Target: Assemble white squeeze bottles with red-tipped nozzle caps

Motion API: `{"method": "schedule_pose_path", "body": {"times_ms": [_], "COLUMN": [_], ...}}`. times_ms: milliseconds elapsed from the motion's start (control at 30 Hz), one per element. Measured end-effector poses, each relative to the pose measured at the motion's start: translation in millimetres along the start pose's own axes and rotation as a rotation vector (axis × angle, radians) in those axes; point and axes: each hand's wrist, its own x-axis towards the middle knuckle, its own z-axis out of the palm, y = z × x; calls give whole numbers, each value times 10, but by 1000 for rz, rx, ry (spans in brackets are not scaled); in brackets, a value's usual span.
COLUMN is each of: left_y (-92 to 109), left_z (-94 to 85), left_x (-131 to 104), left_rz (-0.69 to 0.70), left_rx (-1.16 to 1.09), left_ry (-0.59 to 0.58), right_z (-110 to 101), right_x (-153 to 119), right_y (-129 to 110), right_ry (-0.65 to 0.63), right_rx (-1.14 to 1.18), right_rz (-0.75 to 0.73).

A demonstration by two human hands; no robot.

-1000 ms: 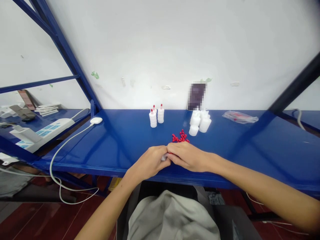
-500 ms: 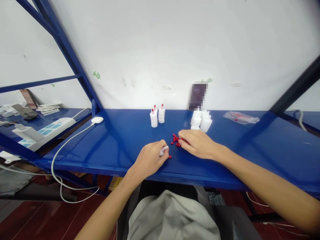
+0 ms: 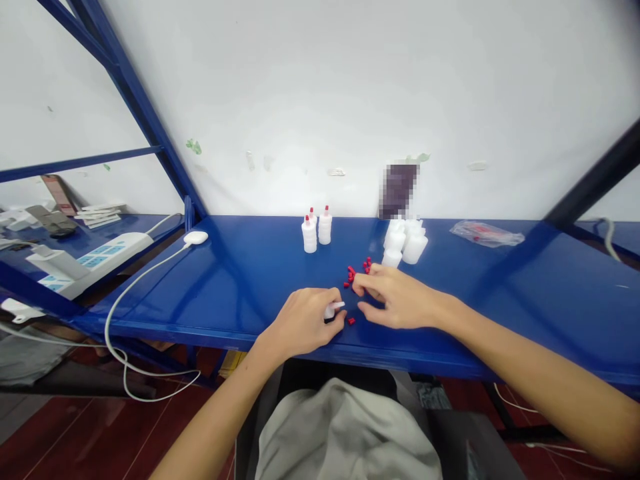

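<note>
My left hand (image 3: 309,321) is closed around a white squeeze bottle (image 3: 334,309), whose bare nozzle points right between thumb and forefinger; most of its body is hidden. Just right of it, my right hand (image 3: 397,297) hovers low over the table with thumb and forefinger apart and nothing visible between them. Several small red caps (image 3: 351,274) lie scattered beyond and partly under the right fingers. One loose red cap (image 3: 351,321) rests near the table's front edge, between the two hands.
Three white bottles with red tips (image 3: 309,235) stand upright near the back. Several bottles without red caps (image 3: 414,243) are grouped right of them. A clear plastic bag (image 3: 486,234) lies at back right. A white cable with a round puck (image 3: 195,237) and a power strip (image 3: 95,263) are at left.
My right hand has drawn back toward the front and its thumb and forefinger have parted. The left hand has shifted slightly right with the bottle. The loose front cap now lies clear of it.
</note>
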Motion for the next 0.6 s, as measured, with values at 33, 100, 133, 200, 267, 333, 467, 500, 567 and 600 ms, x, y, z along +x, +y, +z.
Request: {"method": "schedule_pose_path", "body": {"times_ms": [33,100,133,200,267,333,467,500,567,600], "left_y": [0,2,4,9,14,20,28,27,20,14], "left_z": [-2,-7,-8,-7,-5,-9,-39,-46,-53,-52], "left_x": [3,8,9,9,6,0,-14,-15,-14,-13], "left_rz": [2,4,2,-10,-26,-42,-45,-39,-21,-7], "left_rx": [-4,-12,-14,-7,2,4,-33,-53,-103,-130], "left_ry": [-3,-6,-6,7,26,46,33,22,5,0], "right_z": [8,37,56,95,127,143,121,112,103,109], "right_x": [-10,-18,-16,-1,23,46,62,61,58,59], "right_y": [-19,-51,-62,-69,-49,-6,70,73,52,31], "right_ry": [-32,-53,-45,-37,-43,-29,44,57,90,106], "right_rx": [36,85,100,117,105,46,-100,-113,-105,-88], "right_rz": [-27,-83,-114,-173,-200,-172,-32,-7,19,21]}}
